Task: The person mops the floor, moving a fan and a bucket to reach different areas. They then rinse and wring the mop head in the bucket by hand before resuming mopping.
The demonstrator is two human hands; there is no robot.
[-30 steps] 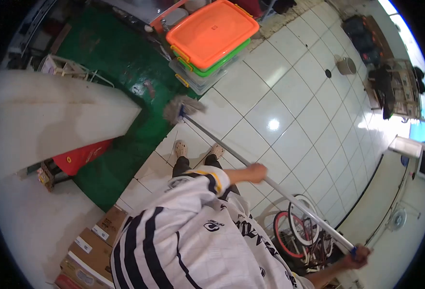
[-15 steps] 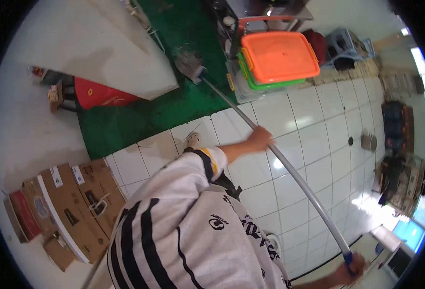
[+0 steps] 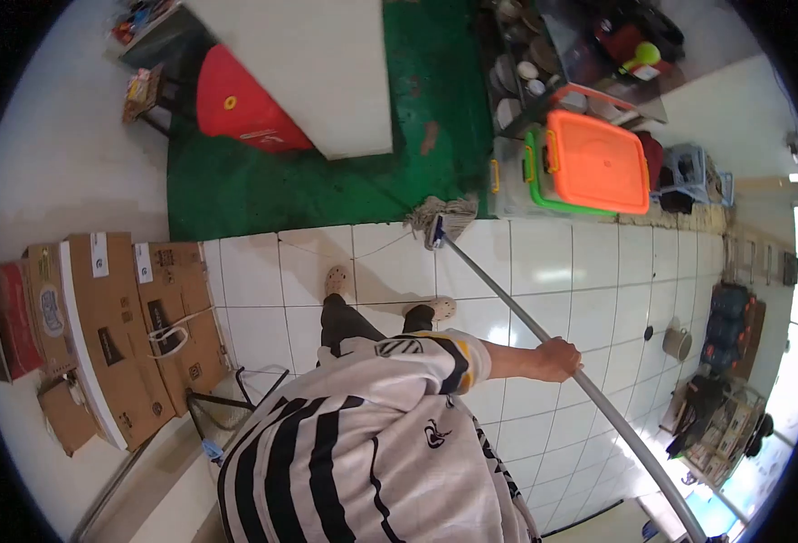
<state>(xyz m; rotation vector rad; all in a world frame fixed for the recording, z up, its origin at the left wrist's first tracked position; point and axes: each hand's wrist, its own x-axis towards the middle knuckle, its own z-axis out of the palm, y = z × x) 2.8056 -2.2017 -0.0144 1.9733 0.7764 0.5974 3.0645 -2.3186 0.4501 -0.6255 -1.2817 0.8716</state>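
Observation:
My left hand (image 3: pixel 557 359) is wrapped round the middle of a mop's grey metal pole (image 3: pixel 607 409). The pole slants from the upper middle down to the lower right, where it leaves the view. At its far end, a blue clamp holds the grey string mop head (image 3: pixel 458 215), which lies where the green floor (image 3: pixel 327 195) meets the white tiles (image 3: pixel 381 262). My right hand is out of view. Both of my feet, in beige clogs (image 3: pixel 336 279), stand on the tiles left of the pole.
Plastic storage boxes with an orange lid (image 3: pixel 598 163) stand right of the mop head, beside a rack of dishes (image 3: pixel 526 68). A white counter (image 3: pixel 327 72) with a red panel (image 3: pixel 245 104) is at upper left. Cardboard boxes (image 3: pixel 114 335) stand left; a metal pot (image 3: pixel 677 342) is at right.
The mop head has come back towards me, from well onto the green floor to its edge by the tiles. My right hand, earlier on the pole's blue end, has left the view.

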